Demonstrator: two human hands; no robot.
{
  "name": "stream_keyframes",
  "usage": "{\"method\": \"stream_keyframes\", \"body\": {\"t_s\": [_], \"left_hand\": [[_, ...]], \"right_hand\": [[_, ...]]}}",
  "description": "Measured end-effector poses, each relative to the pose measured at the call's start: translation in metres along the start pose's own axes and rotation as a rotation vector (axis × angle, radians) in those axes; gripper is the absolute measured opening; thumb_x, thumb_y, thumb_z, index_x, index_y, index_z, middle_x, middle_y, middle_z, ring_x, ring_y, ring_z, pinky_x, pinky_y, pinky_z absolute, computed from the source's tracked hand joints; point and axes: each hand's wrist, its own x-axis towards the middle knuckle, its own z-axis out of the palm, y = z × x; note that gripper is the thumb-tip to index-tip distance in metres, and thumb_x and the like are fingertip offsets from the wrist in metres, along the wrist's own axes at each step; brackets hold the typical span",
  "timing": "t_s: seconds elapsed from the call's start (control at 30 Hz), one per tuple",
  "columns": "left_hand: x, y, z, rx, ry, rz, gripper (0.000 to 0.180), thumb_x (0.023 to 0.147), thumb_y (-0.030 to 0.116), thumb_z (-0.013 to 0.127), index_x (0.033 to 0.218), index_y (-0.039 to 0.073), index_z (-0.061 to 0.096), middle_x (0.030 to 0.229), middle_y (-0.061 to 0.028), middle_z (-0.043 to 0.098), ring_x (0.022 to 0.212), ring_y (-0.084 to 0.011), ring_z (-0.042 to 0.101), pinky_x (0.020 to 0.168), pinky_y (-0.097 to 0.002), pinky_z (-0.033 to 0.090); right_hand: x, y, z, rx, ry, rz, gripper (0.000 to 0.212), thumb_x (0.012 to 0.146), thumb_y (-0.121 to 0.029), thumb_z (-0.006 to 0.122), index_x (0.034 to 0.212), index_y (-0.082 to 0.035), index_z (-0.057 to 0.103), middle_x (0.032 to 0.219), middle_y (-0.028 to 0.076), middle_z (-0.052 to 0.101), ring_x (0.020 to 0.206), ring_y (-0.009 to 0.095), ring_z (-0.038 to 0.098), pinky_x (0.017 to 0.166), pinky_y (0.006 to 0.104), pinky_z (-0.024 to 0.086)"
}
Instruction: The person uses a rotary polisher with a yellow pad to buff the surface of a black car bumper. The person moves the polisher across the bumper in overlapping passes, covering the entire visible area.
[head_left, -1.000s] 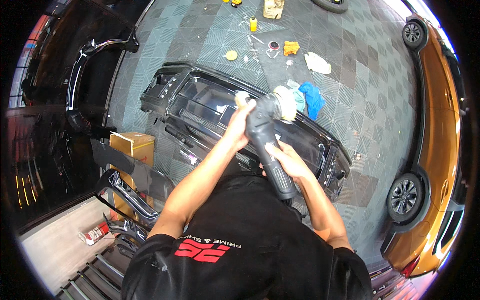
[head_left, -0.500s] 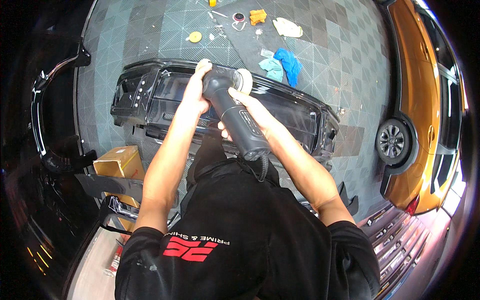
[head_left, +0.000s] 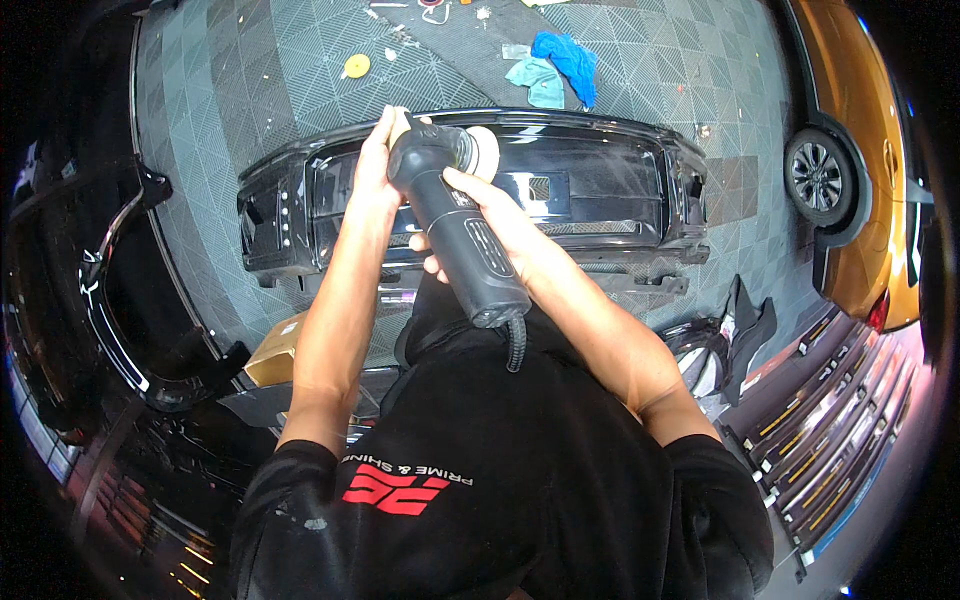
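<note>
I hold a black polisher (head_left: 468, 250) in both hands over a glossy black car bumper (head_left: 610, 190). My left hand (head_left: 374, 168) is closed round the tool's head, thumb side up. Around the body behind the head wraps my right hand (head_left: 490, 208), its thumb on top and fingertips showing on the left side. The round pale pad (head_left: 485, 153) sits on the right of the head, turned sideways. Whether its edge touches the bumper cannot be made out. A black ribbed cord (head_left: 515, 350) leaves the rear end, close to my shirt.
Beyond the bumper lie a blue cloth (head_left: 568, 68), a teal cloth (head_left: 537, 82) and a yellow round pad (head_left: 357, 66) on the tiled floor. An orange car (head_left: 870, 200) stands right. A cardboard box (head_left: 272, 352) is at left, a dark glossy panel (head_left: 110, 280) farther left.
The view has turned, so the bumper now looks more level and the cloths sit nearer the top edge. Both hands keep their grip on the polisher, which has shifted slightly left in the picture.
</note>
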Motion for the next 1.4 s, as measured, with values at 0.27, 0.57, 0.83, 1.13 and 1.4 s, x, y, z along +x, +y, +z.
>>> {"method": "stream_keyframes", "body": {"t_s": [0.27,0.57,0.83,1.13,1.4], "left_hand": [[0.009,-0.029,0.045,0.083,-0.063,0.046,0.033,0.108,0.043,0.063,0.113,0.01,0.065,0.104,-0.0132,0.072,0.087,-0.0246,0.074,0.079,-0.041,0.064],[0.008,-0.033,0.093,0.217,-0.027,0.112,0.027,0.109,0.035,0.063,0.113,0.008,0.065,0.093,-0.0076,0.068,0.077,-0.0197,0.069,0.07,-0.0363,0.062],[0.01,-0.012,0.119,0.315,0.146,0.185,0.028,0.103,0.032,0.073,0.108,0.006,0.066,0.091,-0.0076,0.07,0.073,-0.0197,0.069,0.065,-0.0375,0.062],[0.004,-0.015,0.112,0.282,0.14,0.163,0.03,0.099,0.031,0.079,0.109,0.006,0.066,0.09,-0.0071,0.07,0.07,-0.0194,0.068,0.063,-0.0374,0.061],[-0.008,-0.02,0.109,0.218,0.162,0.145,0.025,0.1,0.029,0.079,0.108,0.008,0.067,0.09,-0.005,0.069,0.069,-0.0174,0.067,0.061,-0.0351,0.06]], "right_hand": [[-0.031,-0.016,-0.028,0.1,-0.102,-0.071,0.059,0.105,-0.054,0.059,0.129,0.0,0.061,0.099,0.028,0.074,0.075,0.037,0.077,0.062,0.0497,0.067],[-0.045,-0.027,-0.037,0.14,-0.353,-0.2,0.064,0.108,-0.05,0.055,0.135,0.008,0.057,0.112,0.03,0.071,0.085,0.035,0.076,0.072,0.0462,0.067],[-0.154,0.001,-0.045,-0.76,-0.132,-0.481,0.119,0.089,-0.025,0.088,0.172,-0.013,0.002,0.14,0.017,0.056,0.099,0.026,0.073,0.085,0.0428,0.064],[-0.157,0.012,-0.057,-0.963,-0.103,-0.609,0.123,0.084,-0.005,0.09,0.173,-0.011,0.005,0.159,0.014,0.043,0.111,0.024,0.069,0.088,0.0366,0.061],[-0.165,0.007,-0.045,-0.812,-0.123,-0.43,0.12,0.086,-0.007,0.088,0.173,-0.01,0.007,0.152,0.016,0.051,0.108,0.023,0.07,0.088,0.0357,0.06]]}}
